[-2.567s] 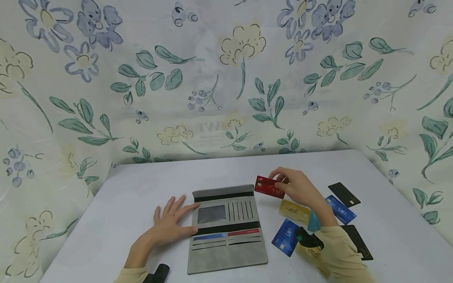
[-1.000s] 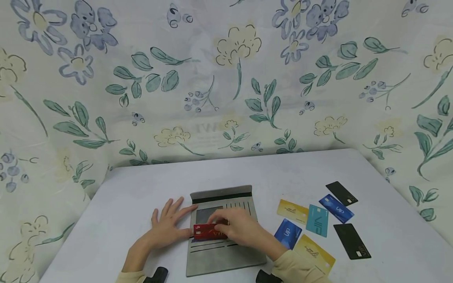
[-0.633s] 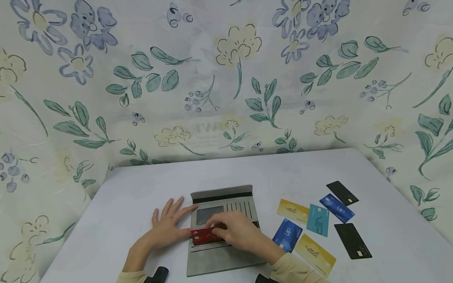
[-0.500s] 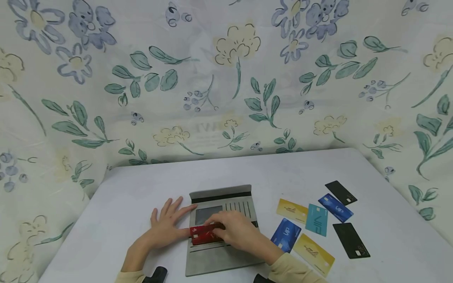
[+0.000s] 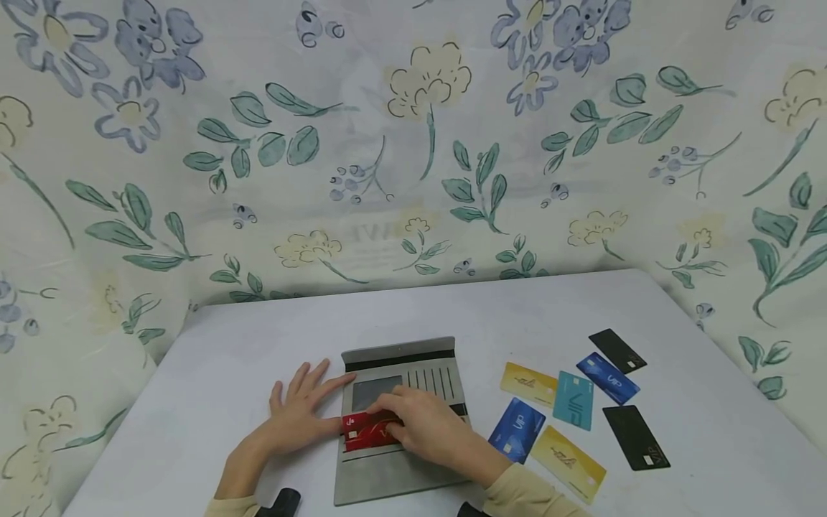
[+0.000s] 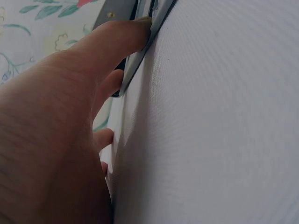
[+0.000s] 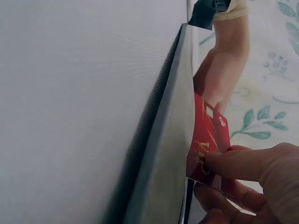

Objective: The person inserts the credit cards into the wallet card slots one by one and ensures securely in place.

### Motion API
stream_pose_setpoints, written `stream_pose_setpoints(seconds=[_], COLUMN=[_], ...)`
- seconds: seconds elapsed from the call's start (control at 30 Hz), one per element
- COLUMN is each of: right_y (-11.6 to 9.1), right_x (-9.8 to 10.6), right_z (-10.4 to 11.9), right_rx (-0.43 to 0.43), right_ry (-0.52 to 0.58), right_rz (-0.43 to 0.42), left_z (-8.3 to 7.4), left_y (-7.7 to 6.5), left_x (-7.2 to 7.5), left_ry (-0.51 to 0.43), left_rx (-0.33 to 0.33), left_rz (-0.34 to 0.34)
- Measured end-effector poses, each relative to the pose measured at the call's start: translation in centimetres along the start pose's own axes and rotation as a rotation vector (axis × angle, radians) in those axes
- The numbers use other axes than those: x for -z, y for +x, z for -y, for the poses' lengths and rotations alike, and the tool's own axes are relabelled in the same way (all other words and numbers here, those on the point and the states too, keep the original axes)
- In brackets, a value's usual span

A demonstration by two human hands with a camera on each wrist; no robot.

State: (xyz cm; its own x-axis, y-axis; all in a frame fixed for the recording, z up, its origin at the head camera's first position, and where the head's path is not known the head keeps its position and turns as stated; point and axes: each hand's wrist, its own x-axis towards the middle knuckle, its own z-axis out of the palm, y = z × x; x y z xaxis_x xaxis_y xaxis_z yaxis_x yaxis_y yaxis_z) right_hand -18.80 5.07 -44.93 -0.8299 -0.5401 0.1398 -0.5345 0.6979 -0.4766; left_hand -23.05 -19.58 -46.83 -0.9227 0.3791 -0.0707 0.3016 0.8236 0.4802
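An unfolded grey card wallet (image 5: 375, 480) lies on the white table, with a dark window, slanted slots and lower pockets. My right hand (image 5: 429, 427) pinches a red VIP card (image 5: 362, 433) between thumb and fingers, low over the wallet's left pockets. In the right wrist view the thumb lies on the face of the red card (image 7: 203, 135), whose lower edge meets the wallet (image 7: 173, 135). With fingers spread, my left hand (image 5: 298, 420) rests on the table, its index finger and thumb touching the wallet's left edge. The right hand hides the wallet's right pockets.
Right of the wallet lie loose cards: a yellow card (image 5: 530, 384), a teal card (image 5: 573, 401), a blue card (image 5: 517, 431), a larger-looking yellow card (image 5: 568, 463), another blue card (image 5: 609, 378) and black cards (image 5: 636, 438). Behind the table hangs a floral cloth (image 5: 388, 143).
My right hand has carried the red card from beside the wallet's upper right leftward onto it, then slightly down to the left pockets. My left hand has stayed at the wallet's edge.
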Motion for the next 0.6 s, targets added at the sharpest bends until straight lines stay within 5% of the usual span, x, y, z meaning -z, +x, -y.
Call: stream_pose_setpoints(seconds=[0.6], right_y=[0.67], right_x=[-0.14], right_z=[-0.89], right_rx=[0.010], right_ry=[0.099], right_rz=[0.038], left_z=[-0.06], left_y=[0.12], left_x=[-0.13], left_ry=[0.009], left_rx=[-0.003], left_rz=[-0.011])
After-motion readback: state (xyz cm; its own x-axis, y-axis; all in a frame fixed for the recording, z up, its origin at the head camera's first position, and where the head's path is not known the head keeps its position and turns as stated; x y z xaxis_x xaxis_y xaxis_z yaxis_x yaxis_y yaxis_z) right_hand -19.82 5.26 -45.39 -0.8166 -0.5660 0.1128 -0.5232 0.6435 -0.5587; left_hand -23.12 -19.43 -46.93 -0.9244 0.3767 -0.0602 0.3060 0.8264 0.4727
